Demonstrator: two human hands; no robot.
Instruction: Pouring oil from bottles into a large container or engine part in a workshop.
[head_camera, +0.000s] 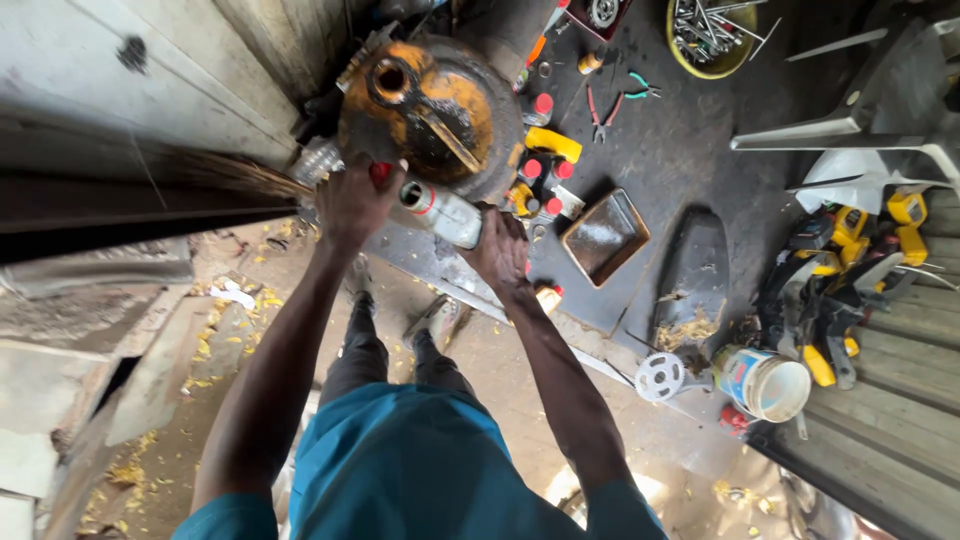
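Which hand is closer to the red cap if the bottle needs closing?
The left hand, probably. It already sits on the red cap beside the open neck of the clear bottle. The right hand is wrapped around the bottle's far end, steadying it.

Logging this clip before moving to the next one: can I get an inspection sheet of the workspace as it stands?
Surface: dark, grimy bench, wet-looking in places.
Job's things: clear plastic bottle lying on its side, uncapped, mouth toward the left hand, beside a rusty orange round metal housing.
Clutter: small red-capped bottles, pliers, brown rectangular tray, yellow bowl of metal parts, white bucket.
Grippers: left hand closed on a red cap or grip; right hand grips the bottle's base.
Cables: nothing seen.
Surroundings: concrete floor with yellow shavings, yellow power tools piled at right, pale wall.
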